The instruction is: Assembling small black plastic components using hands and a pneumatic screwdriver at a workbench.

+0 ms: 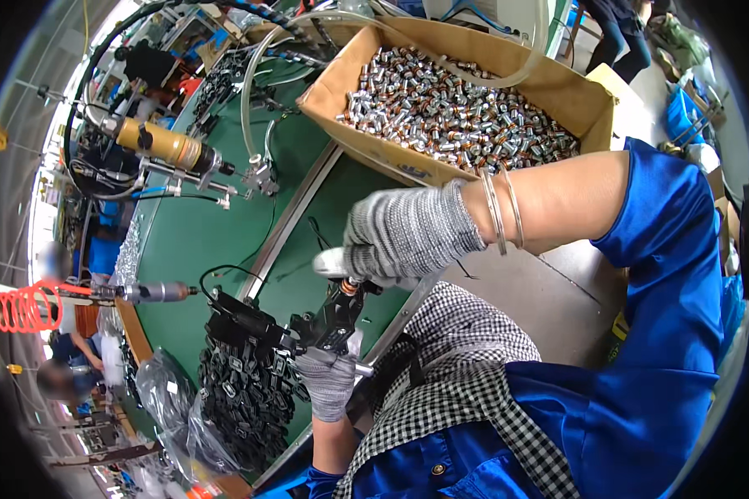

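Note:
My left hand (329,387), in a grey knitted glove, is closed around a black bracket-like part (334,320). A short silver rod (363,368) sticks out beside that hand. At the part's upper end sits a small metal cylinder with orange rings (349,287). Right above it my right hand (408,233), also gloved, is closed on something with a smooth, rounded silver-white end (331,262); the rest of it is hidden in the fist. Whether the right hand touches the cylinder cannot be made out. Beyond my right hand stands a cardboard box (333,91) full of small metal cylinders (466,112).
A pile of black parts (245,395) lies on the green table (175,266), beside a clear plastic bag (160,387). An amber-bodied dispenser (162,143) with hoses hangs at the left. Below it hangs an air screwdriver (158,291) on a red coiled hose (21,308). Other people work farther off.

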Demonstrator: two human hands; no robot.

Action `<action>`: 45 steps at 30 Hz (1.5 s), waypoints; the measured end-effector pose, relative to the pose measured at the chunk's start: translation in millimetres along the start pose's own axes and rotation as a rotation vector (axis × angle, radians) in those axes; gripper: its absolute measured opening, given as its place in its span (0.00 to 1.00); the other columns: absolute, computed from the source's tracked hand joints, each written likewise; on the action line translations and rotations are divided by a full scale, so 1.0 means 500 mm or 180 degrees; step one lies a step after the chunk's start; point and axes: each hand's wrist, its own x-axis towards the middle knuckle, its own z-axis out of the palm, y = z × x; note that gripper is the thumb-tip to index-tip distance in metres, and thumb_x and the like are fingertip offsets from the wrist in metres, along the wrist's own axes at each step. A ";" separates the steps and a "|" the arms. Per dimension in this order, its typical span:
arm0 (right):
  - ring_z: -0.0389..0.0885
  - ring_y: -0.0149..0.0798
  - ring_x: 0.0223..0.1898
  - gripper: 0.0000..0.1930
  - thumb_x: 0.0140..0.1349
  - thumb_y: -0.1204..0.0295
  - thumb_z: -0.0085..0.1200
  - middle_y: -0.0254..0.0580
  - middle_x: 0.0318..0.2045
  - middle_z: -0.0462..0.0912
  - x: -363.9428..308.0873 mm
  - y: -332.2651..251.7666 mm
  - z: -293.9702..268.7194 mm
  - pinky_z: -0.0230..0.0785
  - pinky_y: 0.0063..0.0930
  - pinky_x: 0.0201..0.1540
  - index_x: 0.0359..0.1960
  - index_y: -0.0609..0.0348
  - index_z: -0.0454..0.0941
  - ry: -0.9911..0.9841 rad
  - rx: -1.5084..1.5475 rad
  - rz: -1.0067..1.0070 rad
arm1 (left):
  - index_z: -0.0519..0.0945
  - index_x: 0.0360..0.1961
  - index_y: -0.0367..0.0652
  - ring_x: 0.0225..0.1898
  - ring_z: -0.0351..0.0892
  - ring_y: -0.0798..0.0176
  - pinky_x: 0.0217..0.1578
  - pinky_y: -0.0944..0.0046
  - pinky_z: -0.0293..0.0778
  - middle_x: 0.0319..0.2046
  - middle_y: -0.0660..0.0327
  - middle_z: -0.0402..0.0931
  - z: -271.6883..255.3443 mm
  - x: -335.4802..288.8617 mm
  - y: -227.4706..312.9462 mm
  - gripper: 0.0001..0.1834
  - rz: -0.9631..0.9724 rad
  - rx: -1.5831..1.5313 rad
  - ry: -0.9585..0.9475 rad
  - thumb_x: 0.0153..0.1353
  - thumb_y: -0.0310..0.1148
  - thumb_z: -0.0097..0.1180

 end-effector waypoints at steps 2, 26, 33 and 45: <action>0.83 0.49 0.29 0.14 0.66 0.63 0.52 0.49 0.27 0.84 0.013 -0.023 -0.054 0.77 0.42 0.36 0.31 0.61 0.83 0.1215 -0.1133 -0.0751 | 0.81 0.36 0.35 0.27 0.79 0.59 0.35 0.59 0.75 0.29 0.59 0.82 -0.009 0.011 0.033 0.18 -0.0240 -0.0161 0.0045 0.51 0.36 0.73; 0.82 0.40 0.34 0.13 0.53 0.74 0.63 0.39 0.33 0.86 0.323 0.374 -0.312 0.73 0.33 0.37 0.40 0.44 0.87 0.1126 -0.2753 0.0576 | 0.80 0.41 0.33 0.30 0.80 0.60 0.38 0.60 0.75 0.31 0.56 0.83 0.007 0.022 0.032 0.20 -0.0340 -0.0086 -0.0314 0.51 0.34 0.72; 0.84 0.41 0.34 0.12 0.54 0.75 0.61 0.41 0.32 0.87 0.158 0.243 -0.284 0.74 0.36 0.41 0.40 0.48 0.87 0.1298 -0.1949 -0.0256 | 0.81 0.42 0.34 0.33 0.80 0.60 0.40 0.61 0.75 0.34 0.56 0.83 0.008 0.025 0.047 0.20 -0.0695 -0.0267 -0.0346 0.52 0.35 0.72; 0.82 0.27 0.35 0.17 0.66 0.66 0.59 0.37 0.34 0.84 0.040 0.014 -0.116 0.78 0.20 0.38 0.52 0.64 0.80 0.1042 0.1146 -0.0986 | 0.70 0.20 0.41 0.18 0.68 0.62 0.23 0.60 0.69 0.15 0.62 0.65 -0.027 0.003 -0.001 0.19 -0.0664 0.0141 -0.0612 0.54 0.35 0.70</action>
